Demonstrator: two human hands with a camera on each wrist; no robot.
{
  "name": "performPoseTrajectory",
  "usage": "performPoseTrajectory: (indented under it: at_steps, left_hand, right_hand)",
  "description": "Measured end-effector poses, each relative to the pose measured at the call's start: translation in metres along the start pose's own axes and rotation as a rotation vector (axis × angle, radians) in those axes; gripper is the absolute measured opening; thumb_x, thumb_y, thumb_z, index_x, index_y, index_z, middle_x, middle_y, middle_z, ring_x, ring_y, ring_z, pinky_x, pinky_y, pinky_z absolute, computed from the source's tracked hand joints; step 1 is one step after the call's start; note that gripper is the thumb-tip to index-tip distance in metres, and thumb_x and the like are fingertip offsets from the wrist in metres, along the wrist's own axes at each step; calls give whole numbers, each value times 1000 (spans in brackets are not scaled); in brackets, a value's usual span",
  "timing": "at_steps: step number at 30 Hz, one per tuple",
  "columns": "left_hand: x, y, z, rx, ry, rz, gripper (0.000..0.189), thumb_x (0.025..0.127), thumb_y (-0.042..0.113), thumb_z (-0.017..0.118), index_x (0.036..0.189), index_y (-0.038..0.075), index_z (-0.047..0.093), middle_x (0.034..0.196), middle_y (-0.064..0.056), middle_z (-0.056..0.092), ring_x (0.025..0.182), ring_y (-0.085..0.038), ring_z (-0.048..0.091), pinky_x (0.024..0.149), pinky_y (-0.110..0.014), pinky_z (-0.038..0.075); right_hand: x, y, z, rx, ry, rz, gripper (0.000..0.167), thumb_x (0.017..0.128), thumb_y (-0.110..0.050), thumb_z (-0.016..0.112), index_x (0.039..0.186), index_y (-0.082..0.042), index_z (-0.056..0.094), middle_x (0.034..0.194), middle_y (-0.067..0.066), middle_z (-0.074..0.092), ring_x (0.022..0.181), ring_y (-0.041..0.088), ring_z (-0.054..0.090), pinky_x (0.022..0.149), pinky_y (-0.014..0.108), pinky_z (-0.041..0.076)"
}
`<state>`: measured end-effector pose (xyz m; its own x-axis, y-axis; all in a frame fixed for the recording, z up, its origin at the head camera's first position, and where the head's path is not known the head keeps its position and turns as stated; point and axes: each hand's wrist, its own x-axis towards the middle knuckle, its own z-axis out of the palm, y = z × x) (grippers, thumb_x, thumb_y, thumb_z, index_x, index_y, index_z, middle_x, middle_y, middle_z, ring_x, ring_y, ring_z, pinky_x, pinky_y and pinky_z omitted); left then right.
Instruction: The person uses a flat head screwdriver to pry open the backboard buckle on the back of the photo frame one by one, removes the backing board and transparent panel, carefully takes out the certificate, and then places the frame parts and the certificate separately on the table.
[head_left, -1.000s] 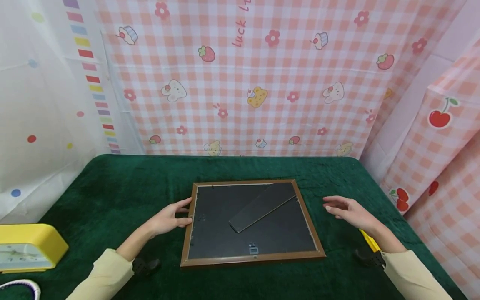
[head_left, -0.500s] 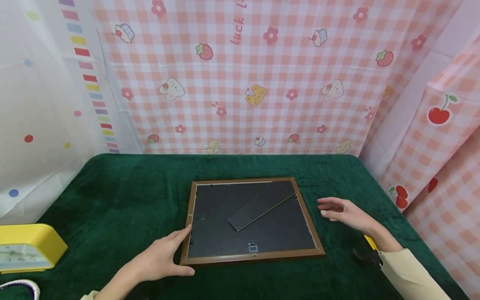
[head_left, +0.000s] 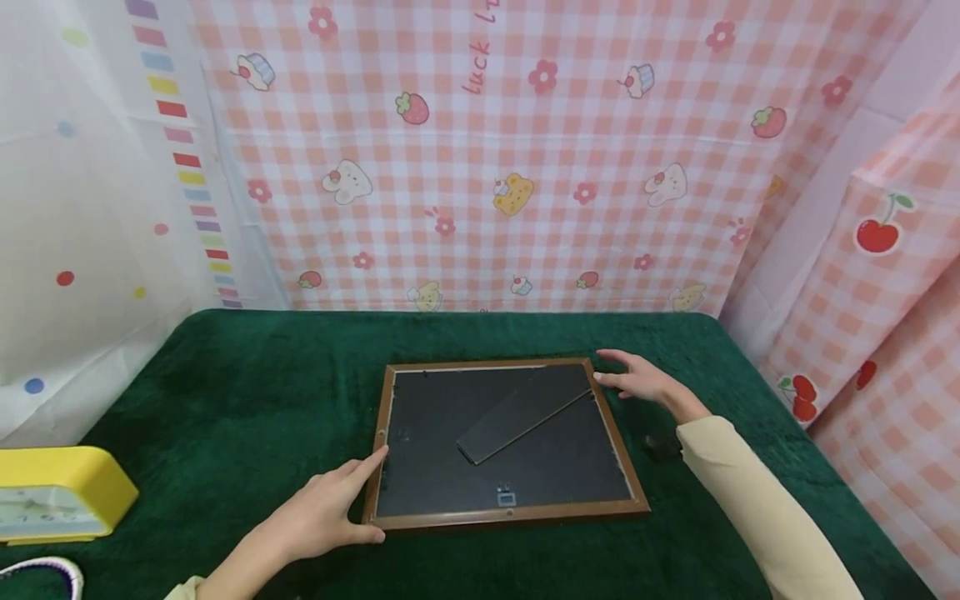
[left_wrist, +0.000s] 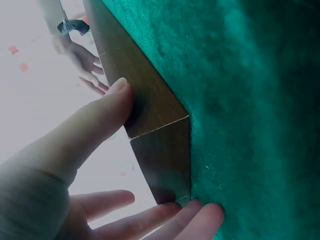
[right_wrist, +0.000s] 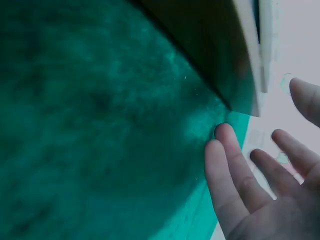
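Note:
A brown picture frame [head_left: 570, 510] lies back side up on a green cloth. Its black backing board [head_left: 423, 417] carries a slanting easel stand [head_left: 517, 421] and a small metal hanger [head_left: 506, 498]. My left hand [head_left: 315, 512] holds the near left corner; in the left wrist view its thumb [left_wrist: 107, 107] presses one side of the frame while the fingers reach around the other. At the far right corner is my right hand [head_left: 641, 379], fingers spread and relaxed. The right wrist view shows its fingertips [right_wrist: 225, 135] just off the frame edge [right_wrist: 245, 75].
A yellow clock [head_left: 82, 492] stands at the left side of the green-covered table [head_left: 225, 375]. Nearer the front left corner, a white curved band [head_left: 63, 568] is partly in view. A pink checked curtain [head_left: 480, 167] hangs behind the table.
My left hand has slid from the middle of the frame's left side to the near left corner. The right hand has moved left and away from me to the far right corner.

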<state>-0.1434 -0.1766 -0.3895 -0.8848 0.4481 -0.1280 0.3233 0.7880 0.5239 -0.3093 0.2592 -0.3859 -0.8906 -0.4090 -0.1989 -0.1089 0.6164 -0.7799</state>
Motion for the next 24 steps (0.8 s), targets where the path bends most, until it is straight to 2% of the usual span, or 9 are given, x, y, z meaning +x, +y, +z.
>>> performPoseTrajectory:
  at_steps: [4,8,12,15,17,19,22,24]
  left_hand:
    - [0,-1,0,2,-9,4,95,66,43,73,138,3,25,119,-21,45,99,-33,51,76,-50,43]
    - [0,-2,0,-5,-6,1,96,66,43,74,138,3,25,120,-22,45,100,-34,51,76,-50,43]
    - [1,-5,-2,10,8,7,96,65,41,75,138,3,24,122,-23,45,101,-34,50,77,-50,43]
    - [4,-8,-5,48,47,8,95,65,39,75,137,3,26,119,-20,48,95,-28,54,74,-45,46]
    - [7,-12,-8,68,82,-5,92,65,36,76,136,3,28,103,-14,57,81,-21,57,64,-37,48]
    - [11,-18,-11,63,114,-29,87,67,33,76,134,1,30,80,-5,59,63,-14,55,53,-30,45]
    - [16,-28,-16,-24,109,-56,79,72,25,73,132,-1,30,55,3,49,44,-11,48,42,-26,41]
    - [21,-33,-18,-101,100,-50,73,75,20,71,131,-3,29,54,3,50,42,-11,50,41,-25,42]
  right_hand:
    - [14,-1,2,-23,-56,42,68,91,-34,48,141,-4,14,141,24,8,120,41,29,82,45,42]
    - [20,-4,4,-56,-78,52,66,91,-36,46,140,-4,16,140,23,15,119,39,31,81,44,43]
    - [21,-4,3,-63,-67,72,64,91,-39,45,138,-2,22,135,24,28,113,36,39,80,41,44]
    - [18,-2,1,-54,-17,79,61,91,-41,45,134,0,31,126,24,39,107,34,45,78,39,45]
    - [14,1,-2,-52,24,80,58,90,-41,46,129,2,38,121,22,44,104,32,47,77,38,46]
    - [8,4,-4,-50,63,84,55,89,-42,46,122,3,45,115,19,48,101,30,49,76,37,47]
    - [-2,8,-8,-42,73,81,55,89,-44,47,114,4,51,109,18,51,100,30,50,77,36,47]
    - [-10,10,-11,-42,71,87,55,88,-45,47,110,5,53,106,16,54,98,29,51,77,36,47]
